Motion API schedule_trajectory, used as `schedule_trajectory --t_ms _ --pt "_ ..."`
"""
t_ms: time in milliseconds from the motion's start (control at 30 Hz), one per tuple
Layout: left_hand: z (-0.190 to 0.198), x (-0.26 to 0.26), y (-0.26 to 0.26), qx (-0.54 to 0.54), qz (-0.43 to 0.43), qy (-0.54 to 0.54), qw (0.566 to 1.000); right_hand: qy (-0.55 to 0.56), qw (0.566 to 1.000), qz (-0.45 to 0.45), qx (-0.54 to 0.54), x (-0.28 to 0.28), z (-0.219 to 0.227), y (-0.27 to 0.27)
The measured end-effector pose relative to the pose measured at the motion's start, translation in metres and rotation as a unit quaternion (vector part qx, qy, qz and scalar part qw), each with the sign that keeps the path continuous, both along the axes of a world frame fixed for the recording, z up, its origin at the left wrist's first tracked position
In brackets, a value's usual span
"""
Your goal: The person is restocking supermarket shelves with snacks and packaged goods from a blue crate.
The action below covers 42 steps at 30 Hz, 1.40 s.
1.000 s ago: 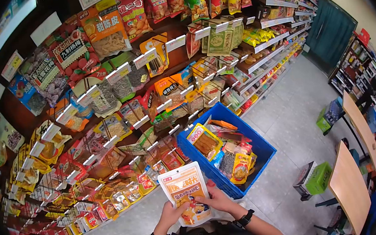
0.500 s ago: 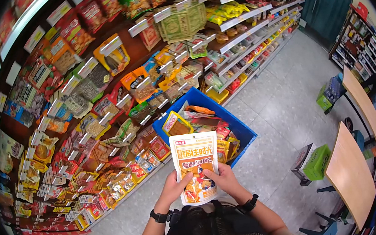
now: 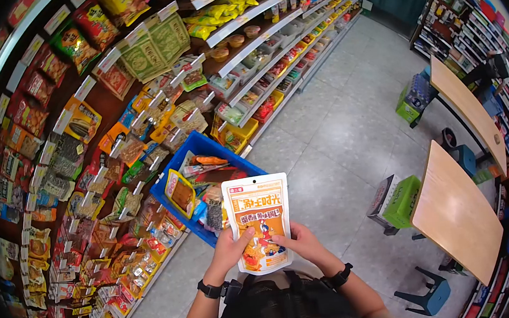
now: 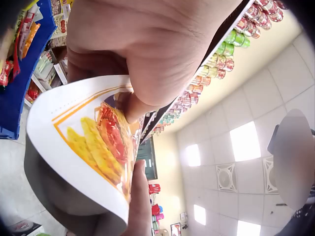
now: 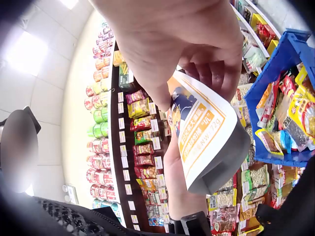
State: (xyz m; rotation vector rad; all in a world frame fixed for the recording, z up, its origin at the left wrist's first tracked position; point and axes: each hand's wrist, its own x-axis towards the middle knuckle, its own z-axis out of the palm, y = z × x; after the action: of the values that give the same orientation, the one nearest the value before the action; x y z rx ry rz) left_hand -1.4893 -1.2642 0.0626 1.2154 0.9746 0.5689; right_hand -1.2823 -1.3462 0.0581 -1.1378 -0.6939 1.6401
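A white and orange snack pouch (image 3: 258, 220), with a hang hole at its top, stands upright in front of the person's body, its printed front facing up at the head camera. The left hand (image 3: 230, 253) grips its left edge, thumb on the front and fingers behind. On the other edge, the right hand (image 3: 309, 244) holds it the same way. Both thumbs press the printed face; in the left wrist view the left thumb (image 4: 142, 93) lies beside the food picture. The pouch's grey bottom fold (image 5: 224, 157) shows in the right wrist view.
Beyond the pouch, a blue crate (image 3: 239, 160) full of snack packets sits on the floor against the shelves. Hanging packets (image 3: 79, 118) fill the left side. At the right are wooden tables (image 3: 455, 212), a dark stool (image 3: 427, 293) and a green box (image 3: 403, 202).
The head view has turned rightward, so shelves and crate have shifted left. The pouch, earlier tilted, now stands straighter and nearer the body; both hands keep holding it.
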Motion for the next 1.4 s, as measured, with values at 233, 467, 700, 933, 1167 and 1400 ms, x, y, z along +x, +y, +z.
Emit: schedule_trajectory --t_ms 233,467,700,933,1167,1400 --pt "-0.002 0.081 0.025 -0.002 -0.039 -0.031 0.999 -0.059 0.998 -0.036 0.010 0.071 -0.009 0.001" --pt "-0.007 0.196 0.085 -0.054 -0.129 -0.065 0.988 -0.103 0.990 -0.095 -0.022 0.172 -0.014 0.041" --pt "-0.014 0.346 0.204 -0.044 -0.159 0.053 0.985 -0.108 0.984 -0.139 -0.039 0.310 -0.034 0.146" --pt "0.004 0.486 0.310 -0.027 -0.159 -0.113 0.980 -0.177 0.972 -0.153 0.005 0.447 0.021 0.244" --pt "0.008 0.533 0.356 0.017 -0.130 -0.062 0.989 -0.153 0.983 -0.105 -0.011 0.509 0.011 0.297" --pt "-0.025 0.516 0.357 -0.007 -0.034 0.043 0.998 -0.056 0.994 0.087 -0.042 0.540 -0.014 0.361"
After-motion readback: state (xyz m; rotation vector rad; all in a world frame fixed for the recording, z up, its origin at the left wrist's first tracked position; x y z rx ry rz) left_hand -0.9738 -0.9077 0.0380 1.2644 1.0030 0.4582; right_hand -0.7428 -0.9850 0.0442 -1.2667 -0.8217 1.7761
